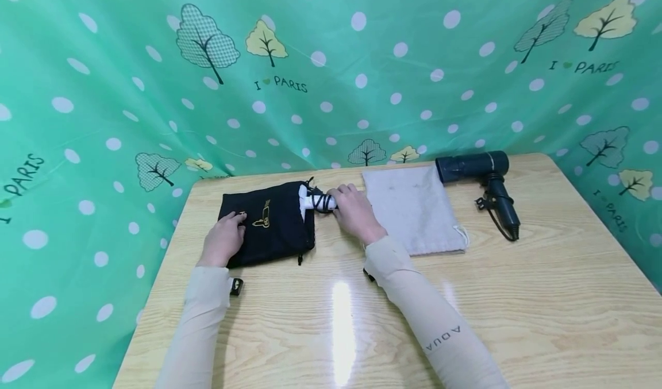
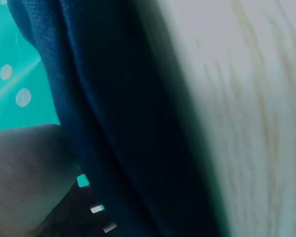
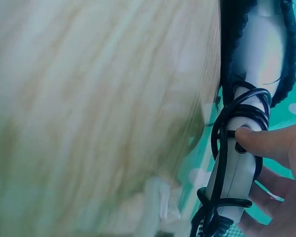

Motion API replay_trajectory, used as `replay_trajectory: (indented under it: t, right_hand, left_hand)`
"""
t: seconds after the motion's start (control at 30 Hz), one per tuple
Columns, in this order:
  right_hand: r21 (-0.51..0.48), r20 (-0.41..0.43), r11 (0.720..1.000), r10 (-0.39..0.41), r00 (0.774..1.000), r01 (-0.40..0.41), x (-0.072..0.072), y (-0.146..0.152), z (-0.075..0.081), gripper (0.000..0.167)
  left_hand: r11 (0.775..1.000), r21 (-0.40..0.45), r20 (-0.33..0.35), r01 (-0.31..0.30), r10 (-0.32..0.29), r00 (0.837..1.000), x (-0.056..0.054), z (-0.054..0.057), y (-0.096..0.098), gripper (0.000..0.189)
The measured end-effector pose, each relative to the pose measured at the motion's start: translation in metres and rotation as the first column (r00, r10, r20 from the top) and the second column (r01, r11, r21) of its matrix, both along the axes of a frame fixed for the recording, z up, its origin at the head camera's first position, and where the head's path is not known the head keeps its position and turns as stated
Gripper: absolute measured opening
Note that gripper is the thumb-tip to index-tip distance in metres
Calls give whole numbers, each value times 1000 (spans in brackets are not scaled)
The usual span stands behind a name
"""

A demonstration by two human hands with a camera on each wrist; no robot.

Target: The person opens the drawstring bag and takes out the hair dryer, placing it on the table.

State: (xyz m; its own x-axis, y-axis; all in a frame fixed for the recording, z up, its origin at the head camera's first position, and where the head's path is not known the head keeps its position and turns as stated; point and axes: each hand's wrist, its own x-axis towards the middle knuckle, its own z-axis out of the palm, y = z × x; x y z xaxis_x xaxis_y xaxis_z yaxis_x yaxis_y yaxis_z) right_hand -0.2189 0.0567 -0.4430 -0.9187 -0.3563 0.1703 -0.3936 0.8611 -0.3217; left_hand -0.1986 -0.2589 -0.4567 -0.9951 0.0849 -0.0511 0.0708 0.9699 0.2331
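Observation:
A white hair dryer (image 1: 318, 204) with black cord wound round its handle pokes out of the mouth of a black drawstring bag (image 1: 281, 231). The rest of it is hidden inside the bag. My right hand (image 1: 355, 210) holds the handle, thumb pressed on one side and fingers behind it, as the right wrist view shows beside the white handle (image 3: 234, 173). On the left part of the bag, near a gold hair dryer print, rests my left hand (image 1: 224, 238). Dark bag cloth (image 2: 113, 108) fills much of the left wrist view, overlapping that hand.
Right of the black bag lies a flat grey drawstring bag (image 1: 414, 211). Beyond it a black hair dryer (image 1: 473, 166) lies with its cord wrapped on the handle. The wooden table (image 1: 289, 320) backs onto a green polka-dot curtain (image 1: 331, 113).

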Motion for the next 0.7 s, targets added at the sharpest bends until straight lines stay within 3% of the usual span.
replay_trajectory:
  t: [0.7]
  right_hand:
    - [-63,69,993,-94,993,99,12,11,2,45]
  left_hand:
    - [1000,6,53,-6,6,999,-2,4,-6,40]
